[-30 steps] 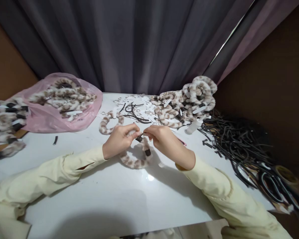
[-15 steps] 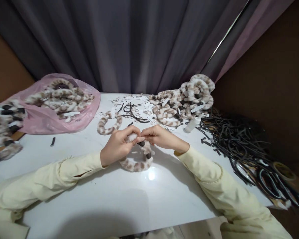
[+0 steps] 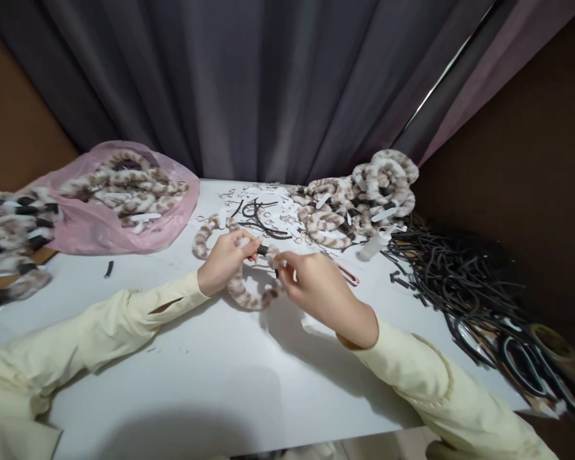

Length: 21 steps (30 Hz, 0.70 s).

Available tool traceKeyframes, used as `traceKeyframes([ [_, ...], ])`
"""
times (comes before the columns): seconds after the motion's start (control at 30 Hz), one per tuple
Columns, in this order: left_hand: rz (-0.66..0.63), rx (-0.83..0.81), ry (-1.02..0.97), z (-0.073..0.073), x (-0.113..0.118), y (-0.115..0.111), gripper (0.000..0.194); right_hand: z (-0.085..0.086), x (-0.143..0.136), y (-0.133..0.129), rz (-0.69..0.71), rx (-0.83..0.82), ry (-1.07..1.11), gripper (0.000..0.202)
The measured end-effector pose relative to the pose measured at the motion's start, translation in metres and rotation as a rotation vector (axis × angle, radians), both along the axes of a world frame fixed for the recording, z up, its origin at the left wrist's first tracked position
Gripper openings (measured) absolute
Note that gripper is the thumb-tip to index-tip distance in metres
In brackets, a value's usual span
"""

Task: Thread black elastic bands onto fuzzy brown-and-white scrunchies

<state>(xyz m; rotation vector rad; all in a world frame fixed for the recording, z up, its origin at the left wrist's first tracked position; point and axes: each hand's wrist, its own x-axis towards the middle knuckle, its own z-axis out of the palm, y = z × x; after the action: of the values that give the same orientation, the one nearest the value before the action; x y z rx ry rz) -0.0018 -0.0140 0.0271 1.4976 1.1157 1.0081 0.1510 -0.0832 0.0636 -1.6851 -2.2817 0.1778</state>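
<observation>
A fluffy white-and-brown ring point(image 3: 249, 299) with black sleeve sections hangs low over the table, between my hands. My left hand point(image 3: 226, 263) is closed on its upper left part, thumb and forefinger beside a black section point(image 3: 263, 250). On the ring's right side, my right hand point(image 3: 319, 284) is closed with the fingertips pinched by another black section; those fingertips are partly hidden and slightly blurred. Just behind my left hand lies a second fluffy ring point(image 3: 201, 243) with a white tag.
A pink bag point(image 3: 124, 241) of fluffy rings stands back left. More rings point(image 3: 388, 182) are heaped back right, near a small clear bottle point(image 3: 374, 244). Black cords point(image 3: 455, 275) pile along the right. A pink-edged tool point(image 3: 349, 276) lies behind my right hand.
My hands have moved apart; the right one has shifted right and down along the ring. Black sections between them show more now. The view has shifted slightly.
</observation>
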Motion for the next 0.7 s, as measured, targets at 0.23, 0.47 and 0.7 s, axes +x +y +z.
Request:
traceKeyframes([
  [0.23, -0.064, -0.460, -0.361, -0.012, -0.002, 0.007, 0.015, -0.019, -0.012, -0.002, 0.007, -0.089, -0.062, 0.025],
  [0.47, -0.024, -0.511, -0.402, -0.013, -0.003, 0.011, 0.012, -0.021, -0.018, -0.009, 0.064, -0.121, -0.005, 0.036],
  [0.7, -0.163, -0.639, -0.399, -0.001, 0.002, -0.008, 0.013, -0.036, -0.017, 0.004, 0.027, -0.266, 0.265, 0.022],
])
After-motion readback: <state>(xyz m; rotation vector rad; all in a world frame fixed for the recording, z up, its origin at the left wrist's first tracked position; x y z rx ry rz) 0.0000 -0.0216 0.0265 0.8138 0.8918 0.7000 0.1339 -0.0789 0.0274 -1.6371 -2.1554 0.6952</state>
